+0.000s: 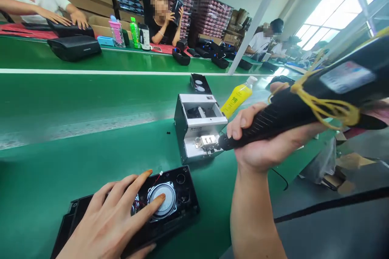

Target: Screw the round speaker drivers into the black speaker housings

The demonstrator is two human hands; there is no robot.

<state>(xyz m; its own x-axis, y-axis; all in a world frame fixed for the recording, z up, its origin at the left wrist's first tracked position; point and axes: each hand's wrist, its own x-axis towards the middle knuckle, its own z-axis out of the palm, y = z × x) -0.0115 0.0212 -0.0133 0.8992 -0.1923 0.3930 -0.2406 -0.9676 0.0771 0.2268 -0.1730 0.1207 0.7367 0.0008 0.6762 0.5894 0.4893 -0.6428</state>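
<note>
My right hand (267,145) is wrapped round a black electric screwdriver (282,109) with yellow ties near its back end. Its front end reaches the pickup block of a grey-white screw feeder (200,123); the bit tip is hard to make out. My left hand (112,214) lies across an open black speaker housing (182,222), fingers over its far edge and top, thumb low at the near side. One fingertip rests on a round silver-grey speaker driver (164,200). Another driver is partly hidden under my fingers. A small white connector (161,173) sits at the housing's far edge.
Behind the feeder lie another open speaker housing (200,83) and a yellow drink bottle (238,96). Tiny dark screws (168,132) lie left of it. Across the green bench (121,56), co-workers handle black speaker cases (74,48). A slanted white post (255,20) stands right.
</note>
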